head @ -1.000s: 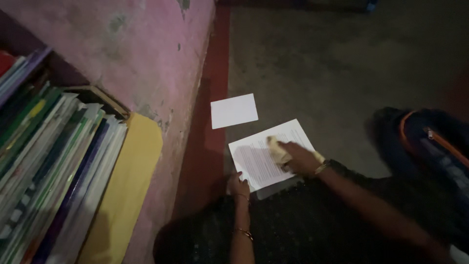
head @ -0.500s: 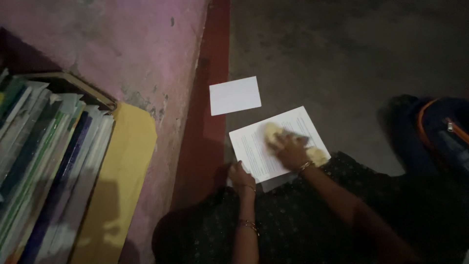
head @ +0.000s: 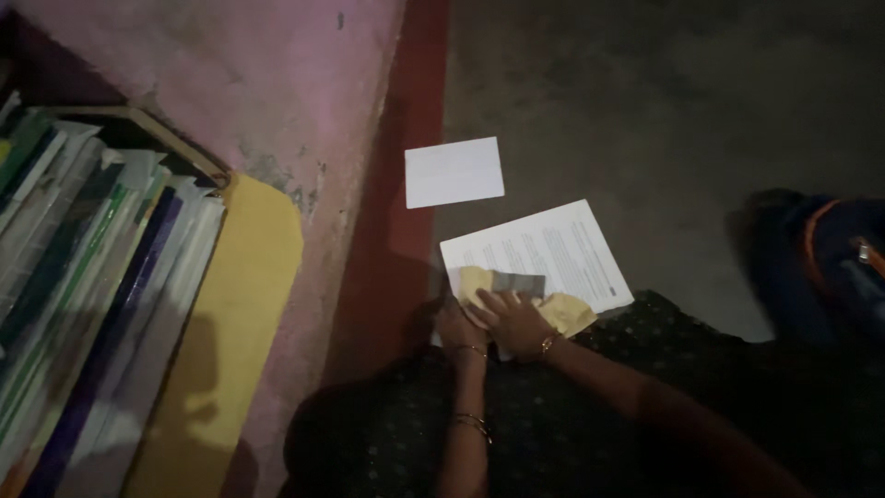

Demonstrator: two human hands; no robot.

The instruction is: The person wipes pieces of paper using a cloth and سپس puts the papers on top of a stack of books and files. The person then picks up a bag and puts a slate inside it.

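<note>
A printed white sheet [head: 553, 251] lies on the dark floor in front of me. My right hand [head: 510, 318] presses a yellow cloth [head: 564, 314] onto the sheet's near left corner, fingers bent over it. Beside it, my left hand [head: 455, 325] rests on the near left edge of the sheet, touching the right hand. Both wrists wear thin bangles. A small blank white card [head: 454, 172] lies on the floor just beyond the sheet.
A pink wall [head: 249, 83] with a red base strip [head: 406, 231] runs along the left. A row of books [head: 83, 304] and a yellow folder [head: 230, 332] stand at the left. A dark bag with orange trim [head: 830, 258] sits at the right.
My right hand has dragged the yellow cloth from the middle of the sheet back to its near left corner, next to my left hand. The printed text is now uncovered.
</note>
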